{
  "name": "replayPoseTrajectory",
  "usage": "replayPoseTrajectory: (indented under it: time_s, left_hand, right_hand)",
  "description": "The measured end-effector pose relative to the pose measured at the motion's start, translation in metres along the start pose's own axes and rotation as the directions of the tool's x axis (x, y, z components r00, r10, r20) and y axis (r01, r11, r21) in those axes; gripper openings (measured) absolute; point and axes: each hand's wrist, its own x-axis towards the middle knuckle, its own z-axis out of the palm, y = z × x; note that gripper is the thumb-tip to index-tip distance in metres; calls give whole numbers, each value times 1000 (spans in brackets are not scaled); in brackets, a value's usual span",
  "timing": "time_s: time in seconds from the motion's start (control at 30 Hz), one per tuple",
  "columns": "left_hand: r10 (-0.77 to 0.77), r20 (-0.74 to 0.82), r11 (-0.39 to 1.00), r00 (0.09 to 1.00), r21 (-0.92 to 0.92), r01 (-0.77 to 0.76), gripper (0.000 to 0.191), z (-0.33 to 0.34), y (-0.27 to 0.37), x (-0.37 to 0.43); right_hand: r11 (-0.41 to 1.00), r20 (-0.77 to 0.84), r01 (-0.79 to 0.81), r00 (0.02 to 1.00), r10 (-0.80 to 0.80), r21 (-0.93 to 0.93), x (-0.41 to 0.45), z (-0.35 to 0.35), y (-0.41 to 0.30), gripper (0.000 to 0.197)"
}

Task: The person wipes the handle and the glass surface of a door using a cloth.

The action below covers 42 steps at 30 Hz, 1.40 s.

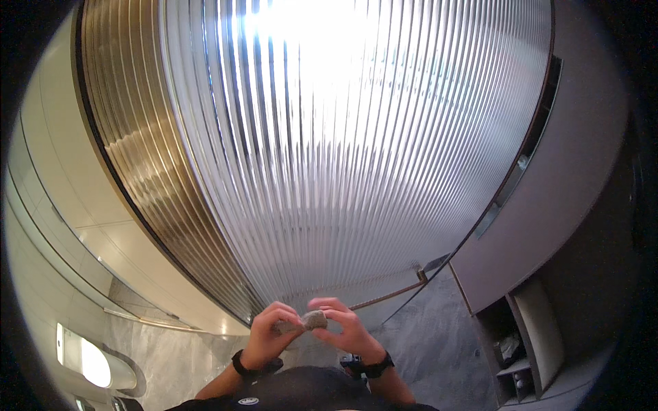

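Observation:
A small grey object (315, 319), perhaps a bunched piece of cloth, is held between my two hands in front of my body. My left hand (272, 326) pinches its left end between thumb and fingers. At the other end, the thumb and fingers of my right hand (347, 326) curl around its right side. Part of the object is hidden behind my fingers, so what it is made of cannot be settled. Dark bands circle both wrists, and a small device (351, 360) shows by the right one.
A ribbed glass panel (329, 205) rises before me, with a metal bar (385, 297) low on it. At left stands a white toilet (95, 362). An open cubby shelf (509, 354) is at right, above a grey marbled floor (432, 349).

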Motion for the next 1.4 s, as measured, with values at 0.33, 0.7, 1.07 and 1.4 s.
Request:
replayPoseTrajectory:
  time_s: [0.33,0.7,1.07,1.4]
  left_hand:
    - [-198,-54,918,979,-359,166,22,3,-15,-1]
    - [-217,-65,971,974,-117,209,15,-11,-18,-1]
    - [441,-750,893,494,423,-154,48,-106,8,21]
    - [35,-636,993,770,-68,-101,27,-146,-9,23]
  right_hand:
    - [255,167,-450,708,686,856,-24,16,5,33]
    - [92,347,-478,745,570,874,-35,38,15,39]
    - [640,-731,357,388,561,681,-7,-65,-5,44]
    - [824,-731,-48,492,-472,-564,83,-93,-41,49]
